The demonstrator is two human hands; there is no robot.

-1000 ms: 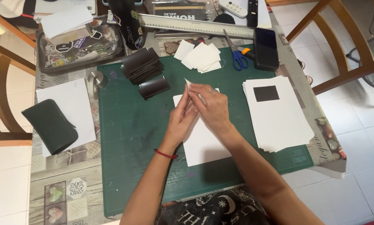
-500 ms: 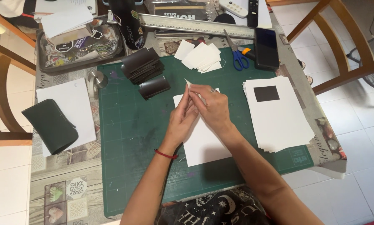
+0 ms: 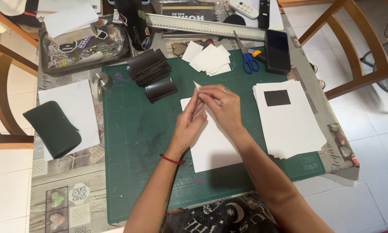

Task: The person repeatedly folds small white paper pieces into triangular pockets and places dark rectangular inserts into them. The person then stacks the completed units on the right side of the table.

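My left hand (image 3: 188,126) and my right hand (image 3: 222,105) meet over the middle of a green cutting mat (image 3: 133,142). Together they pinch a small white paper piece (image 3: 197,85), whose pointed corner sticks up above the fingers. Under both hands lies a larger white sheet (image 3: 213,146) flat on the mat. A stack of dark rectangular pieces (image 3: 153,71) sits just left of the hands, and a pile of small white paper squares (image 3: 207,58) lies behind them.
A stack of white sheets (image 3: 289,125) with a black rectangle (image 3: 277,98) on top lies at right. Blue-handled scissors (image 3: 247,58), a phone (image 3: 277,50) and a metal ruler (image 3: 202,26) line the back. A dark pouch (image 3: 51,128) on white paper and a cluttered tray (image 3: 83,43) are at left.
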